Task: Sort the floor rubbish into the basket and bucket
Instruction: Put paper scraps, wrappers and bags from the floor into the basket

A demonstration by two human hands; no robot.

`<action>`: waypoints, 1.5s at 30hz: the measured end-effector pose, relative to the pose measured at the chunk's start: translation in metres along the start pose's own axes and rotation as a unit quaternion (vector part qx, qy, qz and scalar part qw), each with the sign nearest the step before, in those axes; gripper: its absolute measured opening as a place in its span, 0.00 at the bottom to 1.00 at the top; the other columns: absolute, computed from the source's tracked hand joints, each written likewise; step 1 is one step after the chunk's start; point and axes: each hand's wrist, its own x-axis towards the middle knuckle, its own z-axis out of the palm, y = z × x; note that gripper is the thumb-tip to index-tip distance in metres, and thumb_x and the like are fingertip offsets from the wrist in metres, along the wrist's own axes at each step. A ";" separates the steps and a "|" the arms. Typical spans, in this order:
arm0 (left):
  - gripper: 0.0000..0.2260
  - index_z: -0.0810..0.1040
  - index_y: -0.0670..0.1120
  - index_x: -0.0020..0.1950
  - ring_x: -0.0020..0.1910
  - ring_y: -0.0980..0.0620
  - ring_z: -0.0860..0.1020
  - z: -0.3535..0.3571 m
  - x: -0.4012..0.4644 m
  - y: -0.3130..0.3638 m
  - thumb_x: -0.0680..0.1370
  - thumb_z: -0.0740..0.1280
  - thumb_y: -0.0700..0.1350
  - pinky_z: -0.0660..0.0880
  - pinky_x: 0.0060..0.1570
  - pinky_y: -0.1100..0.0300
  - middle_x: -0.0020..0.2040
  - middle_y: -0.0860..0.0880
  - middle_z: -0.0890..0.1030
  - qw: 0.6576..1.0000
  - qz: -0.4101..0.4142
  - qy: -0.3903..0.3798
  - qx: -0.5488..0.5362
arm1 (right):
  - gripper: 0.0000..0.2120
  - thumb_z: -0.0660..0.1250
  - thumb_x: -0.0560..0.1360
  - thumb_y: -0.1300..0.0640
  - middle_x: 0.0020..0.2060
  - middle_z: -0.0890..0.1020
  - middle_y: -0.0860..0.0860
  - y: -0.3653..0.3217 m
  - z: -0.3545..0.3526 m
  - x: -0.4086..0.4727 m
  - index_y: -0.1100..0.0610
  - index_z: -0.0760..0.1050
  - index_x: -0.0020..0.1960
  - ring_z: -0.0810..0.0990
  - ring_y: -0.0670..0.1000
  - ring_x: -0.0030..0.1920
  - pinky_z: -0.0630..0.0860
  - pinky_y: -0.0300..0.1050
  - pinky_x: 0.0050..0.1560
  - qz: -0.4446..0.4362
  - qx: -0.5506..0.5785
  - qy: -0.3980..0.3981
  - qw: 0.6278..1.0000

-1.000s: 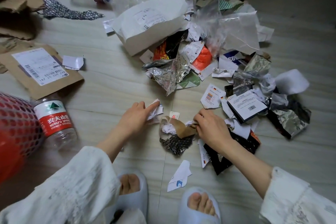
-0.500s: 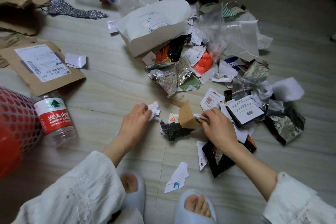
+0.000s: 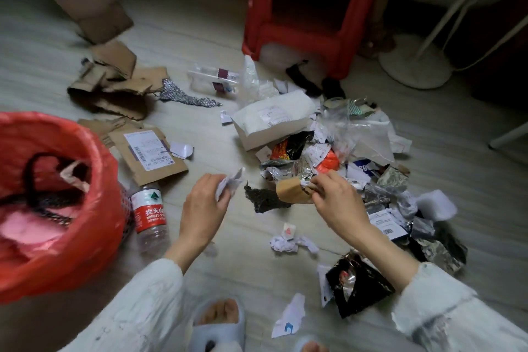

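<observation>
My left hand (image 3: 206,204) grips crumpled white paper scraps (image 3: 231,185) above the floor. My right hand (image 3: 337,200) pinches a brown cardboard scrap (image 3: 290,191) with a dark glittery piece (image 3: 264,199) hanging from it, lifted off the floor. At the left stands a basket lined with a red plastic bag (image 3: 94,208), holding dark and pink rubbish. A heap of rubbish (image 3: 328,151) with foil, wrappers, paper and a white mailer bag (image 3: 271,117) lies ahead and to the right of my hands.
A plastic water bottle (image 3: 150,214) lies beside the basket. Torn cardboard (image 3: 114,88) and a labelled brown envelope (image 3: 151,156) lie at the left. A red plastic stool (image 3: 311,8) and a white fan base (image 3: 414,66) stand behind. Paper scraps (image 3: 291,241) sit near my slippers (image 3: 220,326).
Both hands have lifted off the floor with their scraps. The view has tilted up and swung left, bringing the red-lined basket and the red stool into sight.
</observation>
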 end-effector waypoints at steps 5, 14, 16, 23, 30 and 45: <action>0.12 0.75 0.38 0.45 0.40 0.51 0.71 -0.094 0.019 0.024 0.72 0.57 0.45 0.64 0.39 0.62 0.39 0.43 0.76 0.987 0.022 0.149 -0.052 | 0.10 0.62 0.76 0.59 0.53 0.76 0.52 -0.084 -0.046 0.021 0.58 0.76 0.56 0.76 0.55 0.51 0.73 0.48 0.49 -0.095 0.012 0.041 0.995; 0.08 0.77 0.39 0.51 0.47 0.41 0.76 -0.230 -0.013 -0.048 0.73 0.64 0.34 0.66 0.48 0.59 0.46 0.41 0.78 0.949 -0.076 0.303 0.043 | 0.09 0.63 0.75 0.59 0.50 0.76 0.56 -0.256 -0.048 0.029 0.58 0.76 0.54 0.76 0.59 0.50 0.71 0.49 0.43 -0.313 0.016 0.039 0.949; 0.09 0.78 0.39 0.53 0.49 0.41 0.76 -0.242 -0.018 -0.063 0.73 0.64 0.33 0.66 0.50 0.60 0.48 0.41 0.79 0.943 -0.105 0.309 0.057 | 0.10 0.62 0.75 0.59 0.51 0.75 0.56 -0.290 -0.039 0.030 0.59 0.75 0.55 0.75 0.59 0.51 0.69 0.48 0.42 -0.344 0.012 0.039 0.938; 0.20 0.69 0.40 0.67 0.63 0.40 0.69 -0.264 -0.020 -0.097 0.75 0.63 0.34 0.62 0.61 0.60 0.62 0.38 0.72 0.945 -0.215 0.239 0.058 | 0.15 0.63 0.75 0.57 0.58 0.74 0.58 -0.354 0.022 0.037 0.59 0.73 0.61 0.74 0.60 0.59 0.69 0.48 0.48 -0.322 0.018 -0.075 0.944; 0.20 0.67 0.43 0.70 0.70 0.45 0.63 -0.247 -0.034 -0.120 0.77 0.61 0.38 0.57 0.69 0.57 0.69 0.40 0.66 0.967 -0.225 0.113 0.046 | 0.23 0.62 0.77 0.56 0.71 0.67 0.55 -0.338 0.057 0.037 0.60 0.66 0.70 0.61 0.51 0.73 0.60 0.44 0.71 -0.348 0.080 -0.187 0.915; 0.17 0.68 0.53 0.68 0.63 0.54 0.72 -0.207 -0.062 -0.100 0.79 0.61 0.51 0.67 0.63 0.60 0.65 0.53 0.75 0.955 -0.129 -0.265 0.039 | 0.14 0.81 0.54 0.61 0.30 0.76 0.51 -0.284 0.063 0.043 0.56 0.78 0.34 0.78 0.52 0.30 0.67 0.35 0.21 -0.591 -0.122 -0.074 0.794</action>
